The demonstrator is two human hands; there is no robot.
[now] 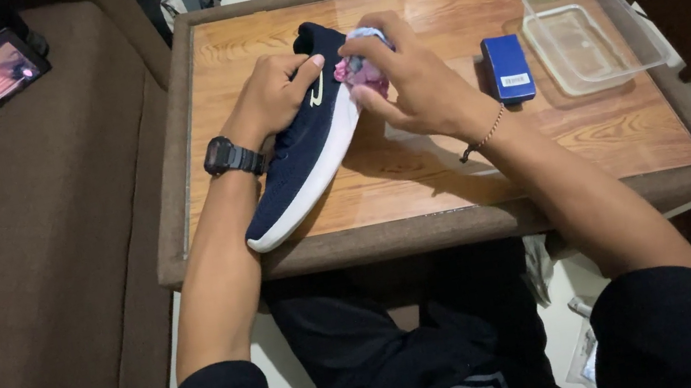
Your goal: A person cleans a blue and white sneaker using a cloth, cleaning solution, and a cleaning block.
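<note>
Navy shoe [304, 149] on its side on wooden tray table [419, 181], heel near front edge. Left hand [271, 93] clamps upper; right hand [415, 77] pinches pink-blue cloth [361, 68] against white sole. Risk — hard rubbing could skid shoe off edge, or elbow could knock clear plastic container [588, 37].

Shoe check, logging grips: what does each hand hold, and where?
Left hand grips the shoe at its upper side; right hand pinches a pink cloth against it.

Open bench [601, 141] toward five o'clock of shoe [309, 148]; blocked at three by blue box [508, 69], clear tub [590, 35].
</note>
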